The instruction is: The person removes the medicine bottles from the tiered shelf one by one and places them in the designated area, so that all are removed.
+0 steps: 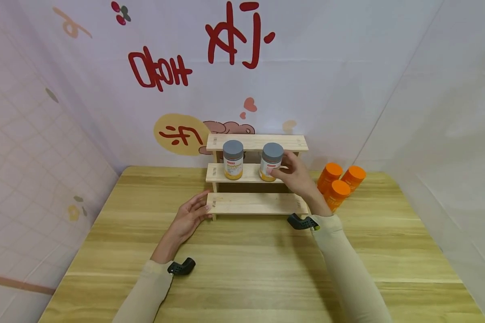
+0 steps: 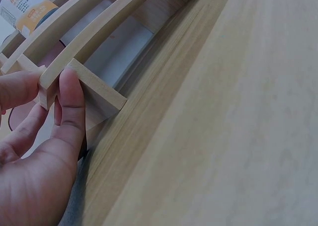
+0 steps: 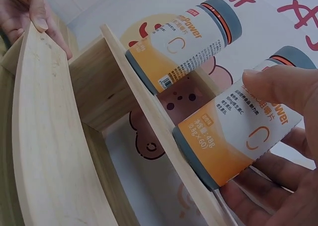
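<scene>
A three-step wooden rack [image 1: 250, 204] stands on the table. My left hand [image 1: 189, 217] pinches the left end of its lowest step, thumb above and fingers below, as the left wrist view shows. In my right hand [image 1: 297, 177] is a grey-lidded supplement bottle [image 3: 233, 126] with a white and orange label, gripped between thumb and fingers. Its base is at the right part of the middle step; whether the step bears its full weight I cannot tell. A matching bottle [image 1: 233, 160] stands upright to its left on that same step.
Several orange-lidded orange bottles, one in front [image 1: 337, 193], stand grouped right of the rack, close to my right forearm. Behind the rack is a printed white wall covering [image 1: 327, 89]. The wooden table [image 1: 242, 269] stretches toward me.
</scene>
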A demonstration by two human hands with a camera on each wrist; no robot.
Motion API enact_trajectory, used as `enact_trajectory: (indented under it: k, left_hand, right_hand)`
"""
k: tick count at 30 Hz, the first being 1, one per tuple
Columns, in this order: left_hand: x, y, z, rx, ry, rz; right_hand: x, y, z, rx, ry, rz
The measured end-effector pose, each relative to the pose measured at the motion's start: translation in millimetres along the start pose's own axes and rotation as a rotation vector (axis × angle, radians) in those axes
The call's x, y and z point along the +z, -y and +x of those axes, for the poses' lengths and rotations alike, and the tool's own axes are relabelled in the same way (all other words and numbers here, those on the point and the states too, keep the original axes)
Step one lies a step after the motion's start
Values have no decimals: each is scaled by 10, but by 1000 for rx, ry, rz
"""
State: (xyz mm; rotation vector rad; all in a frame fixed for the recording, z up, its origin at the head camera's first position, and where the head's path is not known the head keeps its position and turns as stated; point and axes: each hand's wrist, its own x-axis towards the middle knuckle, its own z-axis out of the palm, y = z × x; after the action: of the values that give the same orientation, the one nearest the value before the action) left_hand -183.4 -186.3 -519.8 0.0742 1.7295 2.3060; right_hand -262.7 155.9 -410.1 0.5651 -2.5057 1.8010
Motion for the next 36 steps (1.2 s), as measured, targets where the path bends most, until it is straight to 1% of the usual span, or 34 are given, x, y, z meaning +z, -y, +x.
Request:
enact_trajectory:
  k: [4,11,14,16,21,30,34,36]
  left_hand:
    - [6,-23,1,-3,2,-5]
    - [-41,-25,-47,-6,-11,0]
    - [-34,-19,-32,0,1,-4]
    - [-28,-14,-17,2,9,-4]
    - [-3,-13,12,-2,2,-2]
    - [12,-24,23,-10,3,3]
    - [8,-27,19,-9,-5,-2]
    - [-3,-21,18,-5,-1,-4]
  right_hand:
    - [-14,28,-39,-7,-15,12]
    - [-18,49,-171,-28,-24,55]
    - [-82,64,-233,-24,-36,61]
    - [-133,68,-276,-24,-51,46]
    - [-264,66,-369,-46,-85,12]
    - [-462,38,-507,-66,-142,57]
    - [-552,33,-541,-99,-170,78]
    - [-598,33,-570,-103,-190,77]
